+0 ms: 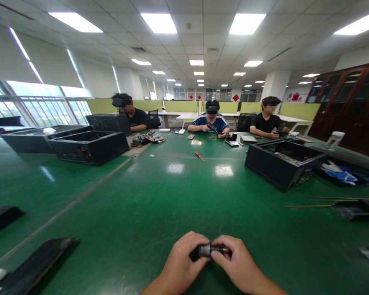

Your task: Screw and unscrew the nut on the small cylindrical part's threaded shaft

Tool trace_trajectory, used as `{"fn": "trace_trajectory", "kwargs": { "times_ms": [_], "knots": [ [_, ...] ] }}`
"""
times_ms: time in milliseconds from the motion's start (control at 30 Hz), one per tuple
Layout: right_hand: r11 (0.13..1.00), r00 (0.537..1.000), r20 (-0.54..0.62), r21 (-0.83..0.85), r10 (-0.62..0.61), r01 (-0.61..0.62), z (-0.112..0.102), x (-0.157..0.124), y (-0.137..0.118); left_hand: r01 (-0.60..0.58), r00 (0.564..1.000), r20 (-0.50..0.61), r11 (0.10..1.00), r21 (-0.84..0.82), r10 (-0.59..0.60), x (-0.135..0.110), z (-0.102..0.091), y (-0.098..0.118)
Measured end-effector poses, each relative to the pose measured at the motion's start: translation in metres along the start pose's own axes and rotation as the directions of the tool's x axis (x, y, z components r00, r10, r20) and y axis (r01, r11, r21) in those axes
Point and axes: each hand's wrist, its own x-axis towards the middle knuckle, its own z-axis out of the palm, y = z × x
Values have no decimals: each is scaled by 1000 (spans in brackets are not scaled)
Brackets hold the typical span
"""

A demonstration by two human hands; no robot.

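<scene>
Low in the middle of the head view, a small dark cylinder with a thin ridged shaft is held level between my two hands. Its exact kind cannot be made out. My left hand is closed around the thick grey end, thumb below and fingers above. The shaft at the other end is pinched by my right hand, whose fingers hide its tip. Both hands are just above the green tabletop, and their fingertips almost meet.
Dark computer cases stand at the left, and another black case at the right. An orange screwdriver lies mid-table. Black panels lie near left; a black tray is at right. Three people sit across the table, one handling a power tool.
</scene>
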Motion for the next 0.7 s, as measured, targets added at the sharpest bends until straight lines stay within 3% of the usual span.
{"fn": "trace_trajectory", "kwargs": {
  "times_ms": [333,700],
  "knots": [
    [999,999,3,9,39,-39,1,1,1,55,998,1,998,4,-55,-1,-2,1],
    [999,999,-13,23,35,-35,2,0,3,21,1000,6,1000,-4,-21,-2,-3,-1]
  ]
}}
